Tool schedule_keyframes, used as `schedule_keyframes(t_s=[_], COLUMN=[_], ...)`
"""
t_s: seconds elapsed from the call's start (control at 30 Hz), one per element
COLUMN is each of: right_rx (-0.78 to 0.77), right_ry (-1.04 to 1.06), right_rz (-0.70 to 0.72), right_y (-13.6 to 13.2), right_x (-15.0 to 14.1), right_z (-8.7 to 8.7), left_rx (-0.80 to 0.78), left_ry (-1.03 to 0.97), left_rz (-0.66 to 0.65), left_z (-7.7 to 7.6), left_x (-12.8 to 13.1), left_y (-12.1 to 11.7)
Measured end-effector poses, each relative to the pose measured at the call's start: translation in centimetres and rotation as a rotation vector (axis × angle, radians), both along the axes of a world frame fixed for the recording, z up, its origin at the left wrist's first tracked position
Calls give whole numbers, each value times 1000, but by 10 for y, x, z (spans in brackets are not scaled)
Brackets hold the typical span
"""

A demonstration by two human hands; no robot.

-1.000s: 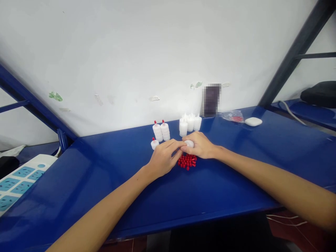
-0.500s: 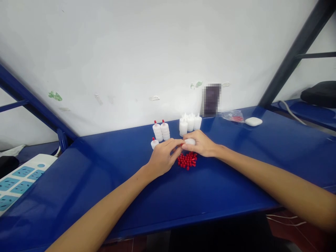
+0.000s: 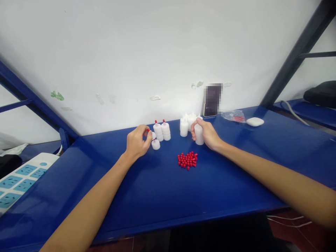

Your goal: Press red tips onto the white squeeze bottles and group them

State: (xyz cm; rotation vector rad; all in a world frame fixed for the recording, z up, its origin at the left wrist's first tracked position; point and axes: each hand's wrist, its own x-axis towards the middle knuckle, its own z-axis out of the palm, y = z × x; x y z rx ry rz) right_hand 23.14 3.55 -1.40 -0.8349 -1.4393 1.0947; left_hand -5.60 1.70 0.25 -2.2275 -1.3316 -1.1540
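My left hand [image 3: 138, 141] pinches the red cap of a small white squeeze bottle, whose body [image 3: 153, 135] is partly hidden by the thumb. It is close beside the red-capped bottles [image 3: 165, 131] at the left; a shorter-looking one [image 3: 155, 144] is just in front. My right hand [image 3: 210, 134] is closed around an upright white squeeze bottle [image 3: 199, 135], its top hidden by the fingers. Right behind that stand several uncapped white bottles [image 3: 184, 128] with pointed nozzles. Loose red caps [image 3: 187, 160] lie in a pile between my forearms.
The blue table [image 3: 147, 196] meets a white wall at the back. A dark, blurred-out device [image 3: 210, 112] leans there. Beside it are a clear plastic bag [image 3: 235, 116] with red pieces and a white rounded object [image 3: 255, 121]. A power strip [image 3: 25, 180] is at the left.
My hands have moved apart. The left carried a red-capped bottle leftward to the capped ones. The right moved rightward and now holds an upright bottle beside the uncapped group.
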Motion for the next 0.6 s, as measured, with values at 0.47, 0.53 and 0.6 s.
schedule_keyframes(t_s=[0.47,0.53,0.6], right_rx=[5,-11,-14], right_ry=[-61,-26,-60], right_rz=[2,58,86], right_y=[-12,-13,-13], right_x=[-3,-4,-5], right_z=[0,1,2], left_rx=[93,1,-136], left_ry=[147,303,472], left_rz=[-240,-390,-498], left_z=[7,9,9], left_x=[15,31,47], left_y=[-15,-26,-37])
